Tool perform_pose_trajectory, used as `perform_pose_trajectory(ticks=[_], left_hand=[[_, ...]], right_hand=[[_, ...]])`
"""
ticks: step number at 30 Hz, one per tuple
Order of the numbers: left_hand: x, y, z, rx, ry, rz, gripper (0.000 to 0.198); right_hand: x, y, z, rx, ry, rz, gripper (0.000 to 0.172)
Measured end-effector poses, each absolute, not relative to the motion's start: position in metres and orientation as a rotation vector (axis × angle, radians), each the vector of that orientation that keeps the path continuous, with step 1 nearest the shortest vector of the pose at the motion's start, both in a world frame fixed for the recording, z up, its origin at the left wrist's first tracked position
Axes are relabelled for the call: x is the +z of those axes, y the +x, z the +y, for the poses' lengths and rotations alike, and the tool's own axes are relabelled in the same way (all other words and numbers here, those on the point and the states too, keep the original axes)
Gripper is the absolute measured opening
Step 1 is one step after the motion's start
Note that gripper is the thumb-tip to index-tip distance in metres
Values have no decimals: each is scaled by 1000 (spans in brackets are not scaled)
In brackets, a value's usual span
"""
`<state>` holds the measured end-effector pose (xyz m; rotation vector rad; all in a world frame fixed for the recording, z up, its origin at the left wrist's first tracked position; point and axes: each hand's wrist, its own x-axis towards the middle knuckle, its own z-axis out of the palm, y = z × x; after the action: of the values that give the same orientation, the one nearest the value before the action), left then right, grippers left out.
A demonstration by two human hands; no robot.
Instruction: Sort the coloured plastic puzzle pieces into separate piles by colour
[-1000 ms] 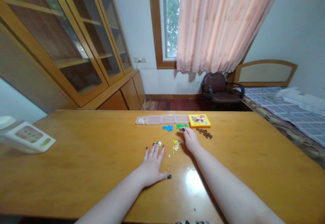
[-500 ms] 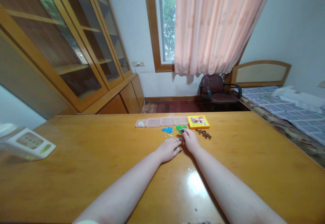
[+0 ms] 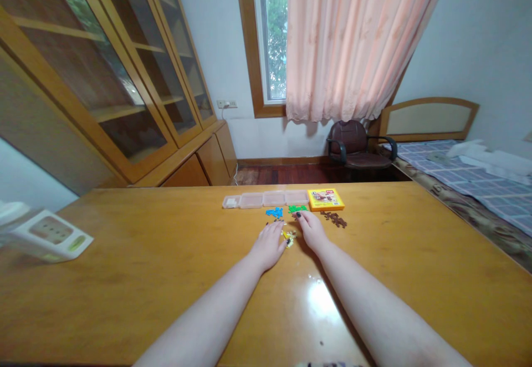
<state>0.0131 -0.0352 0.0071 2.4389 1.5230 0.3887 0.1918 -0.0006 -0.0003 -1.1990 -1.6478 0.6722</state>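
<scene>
My left hand (image 3: 269,244) lies on the wooden table with its fingers stretched forward and the thumb apart, beside a small pile of yellow and cream pieces (image 3: 290,238). Across that pile, my right hand (image 3: 311,229) has its fingers bent down near the green pieces (image 3: 297,209); anything between its fingertips is too small to make out. Blue pieces (image 3: 274,212) lie beyond my left hand. Brown pieces (image 3: 333,219) are spread to the right of my right hand.
A row of clear plastic trays (image 3: 251,200) and a yellow box (image 3: 326,199) stand along the far side of the table (image 3: 145,278). A white container (image 3: 52,235) is at the left. Beyond are a chair (image 3: 353,142) and a bed (image 3: 449,162).
My left hand has moved left and forward, away from my right hand, uncovering the yellow and cream pile. My right hand has hardly moved.
</scene>
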Motion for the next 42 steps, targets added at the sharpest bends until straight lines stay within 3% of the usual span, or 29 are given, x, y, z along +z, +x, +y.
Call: perform_pose_trajectory(ticks=[8, 15, 23, 29, 32, 37, 42], left_hand=[[14, 23, -30, 308, 2499, 1369, 64], [6, 25, -24, 416, 2615, 1024, 33], [11, 24, -39, 259, 2738, 932, 44], [14, 15, -39, 91, 2694, 1042, 59], [25, 4, -35, 129, 2655, 1030, 55], [43, -29, -26, 473, 2518, 1267, 38], [47, -46, -21, 332, 2485, 1260, 43]], right_hand=[[0, 191, 0, 678, -1198, -1639, 36], [-4, 193, 3, 685, -1200, -1568, 43], [-1, 191, 2, 743, -1195, -1531, 43], [-1, 191, 1, 731, -1199, -1567, 38], [0, 190, 1, 713, -1224, -1633, 33], [5, 188, -3, 712, -1271, -1780, 24], [13, 188, -8, 539, -1212, -2047, 23]])
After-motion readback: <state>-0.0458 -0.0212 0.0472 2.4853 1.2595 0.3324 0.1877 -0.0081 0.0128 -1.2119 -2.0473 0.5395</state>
